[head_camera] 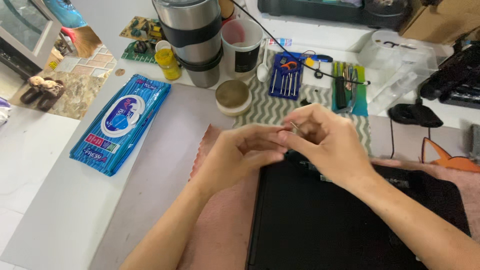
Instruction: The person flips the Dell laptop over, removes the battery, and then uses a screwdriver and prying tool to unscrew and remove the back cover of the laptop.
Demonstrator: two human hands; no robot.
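My left hand [240, 155] and my right hand [327, 142] meet above the far edge of a flat black device [340, 225] that lies on a pink cloth [222, 235]. Between the fingertips of both hands is a thin silvery metal piece [295, 127], small and partly hidden. My right thumb and forefinger pinch it; my left fingertips touch it from the left. I cannot tell what the piece is.
A blue wet-wipe pack [120, 122] lies at left. Behind the hands: a steel tumbler [195, 40], a white cup [242, 45], a yellow jar [167, 62], a round tin [233, 96], a blue screwdriver kit [285, 75], a clear plastic box [400, 65], and black cables [415, 115].
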